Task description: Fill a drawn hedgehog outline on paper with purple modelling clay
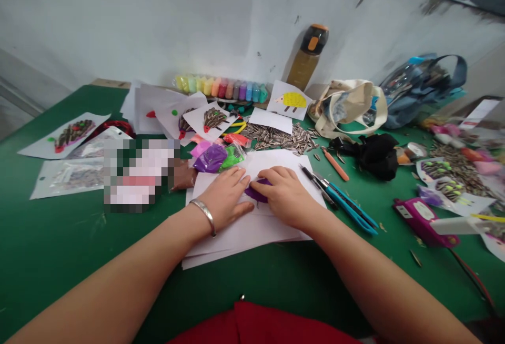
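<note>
My left hand [228, 196] lies flat on a stack of white paper [236, 244], fingers stretched forward and a silver bangle on the wrist. Against the same sheet, my right hand [282, 194] rests its fingers on a flattened patch of purple modelling clay [255, 191], partly hidden beneath them. Just beyond the left hand are a packet of purple clay [211, 158] and a packet of green clay [233, 155]. To the right of the paper lie a black pen [319, 186] and blue tweezers [353, 208].
Behind the paper spreads a pile of sunflower seeds [280, 138]. A row of coloured clay packs [221, 89] and a water bottle [307, 57] stand by the wall. Seed-and-clay pictures [74, 134] lie left; a cream bag [351, 104] and a magenta power strip [424, 220] are right.
</note>
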`<state>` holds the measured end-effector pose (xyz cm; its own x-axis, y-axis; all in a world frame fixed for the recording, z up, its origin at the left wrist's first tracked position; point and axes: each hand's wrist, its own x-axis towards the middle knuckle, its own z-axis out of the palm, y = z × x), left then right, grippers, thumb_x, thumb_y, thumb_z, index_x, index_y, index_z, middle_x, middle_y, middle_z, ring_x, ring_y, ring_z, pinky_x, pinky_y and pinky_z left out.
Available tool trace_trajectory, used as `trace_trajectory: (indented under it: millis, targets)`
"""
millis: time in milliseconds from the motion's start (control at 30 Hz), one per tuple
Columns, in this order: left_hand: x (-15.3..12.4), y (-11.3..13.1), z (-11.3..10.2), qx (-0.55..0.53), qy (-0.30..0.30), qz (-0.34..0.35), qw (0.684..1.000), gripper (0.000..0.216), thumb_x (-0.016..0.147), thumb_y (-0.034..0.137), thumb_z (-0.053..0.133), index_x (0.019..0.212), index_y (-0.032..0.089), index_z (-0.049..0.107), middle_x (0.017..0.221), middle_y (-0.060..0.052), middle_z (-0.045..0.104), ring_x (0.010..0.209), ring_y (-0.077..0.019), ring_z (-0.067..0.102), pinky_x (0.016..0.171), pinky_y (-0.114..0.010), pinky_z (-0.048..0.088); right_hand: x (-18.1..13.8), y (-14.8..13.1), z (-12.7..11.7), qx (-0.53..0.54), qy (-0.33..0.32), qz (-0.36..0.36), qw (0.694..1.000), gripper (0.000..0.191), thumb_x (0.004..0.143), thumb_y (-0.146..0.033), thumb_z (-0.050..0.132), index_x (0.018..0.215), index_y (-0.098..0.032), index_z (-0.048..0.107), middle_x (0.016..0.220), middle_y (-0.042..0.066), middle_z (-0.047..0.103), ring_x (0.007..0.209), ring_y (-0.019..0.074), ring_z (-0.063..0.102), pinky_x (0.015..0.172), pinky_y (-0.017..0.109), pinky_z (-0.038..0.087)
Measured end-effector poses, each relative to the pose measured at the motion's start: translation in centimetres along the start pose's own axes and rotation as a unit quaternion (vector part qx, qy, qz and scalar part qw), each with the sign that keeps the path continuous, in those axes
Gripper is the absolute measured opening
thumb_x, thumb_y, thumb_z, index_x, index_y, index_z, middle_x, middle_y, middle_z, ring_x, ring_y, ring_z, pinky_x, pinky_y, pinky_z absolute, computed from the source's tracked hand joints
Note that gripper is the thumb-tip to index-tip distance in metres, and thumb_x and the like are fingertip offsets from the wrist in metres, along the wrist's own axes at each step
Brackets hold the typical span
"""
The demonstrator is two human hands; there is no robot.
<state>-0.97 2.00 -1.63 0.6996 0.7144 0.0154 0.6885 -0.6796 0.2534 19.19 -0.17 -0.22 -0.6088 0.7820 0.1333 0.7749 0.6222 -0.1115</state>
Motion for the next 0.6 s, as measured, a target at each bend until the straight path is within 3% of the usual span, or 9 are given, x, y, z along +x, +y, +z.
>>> trace_trajectory:
  millis: [133,333,600]
  targets:
    - [0.0,0.0,0.0,-0.013,0.016,0.004,1.0,0.053,0.085,0.042,0.057,0.127,0.011,0.048,0.136,-0.018,0.048,0.13,-0.0329,0.038,0.111,-0.048,0.028,0.1,-0.5,-0.2,-0.035,-0.007,-0.015,0.999,0.032,0.087,-0.014,0.049,0.115,-0.023,0.063,0.118,0.009,0.058,0.106,0.0254,0.041,0.093,0.042,0.028]
    - [0.0,0.0,0.0,-0.015,0.017,0.0,1.0,0.054,0.084,0.042,0.058,0.127,0.009,0.047,0.137,-0.021,0.046,0.131,-0.0338,0.038,0.111,-0.049,0.029,0.2,-0.9,-0.1,-0.019,0.006,0.01,1.0,0.036,0.089,-0.014,0.046,0.12,-0.024,0.062,0.126,0.008,0.056,0.108,0.0244,0.042,0.098,0.043,0.027]
    - [0.1,-0.1,0.2,-0.023,0.007,-0.007,1.0,0.058,0.085,0.042,0.057,0.129,0.005,0.046,0.138,-0.023,0.045,0.132,-0.0341,0.037,0.113,-0.049,0.025,0.4,-1.6,-0.1,-0.035,-0.009,0.003,0.999,0.034,0.089,-0.014,0.045,0.118,-0.021,0.062,0.119,0.009,0.059,0.111,0.0262,0.041,0.107,0.05,0.017]
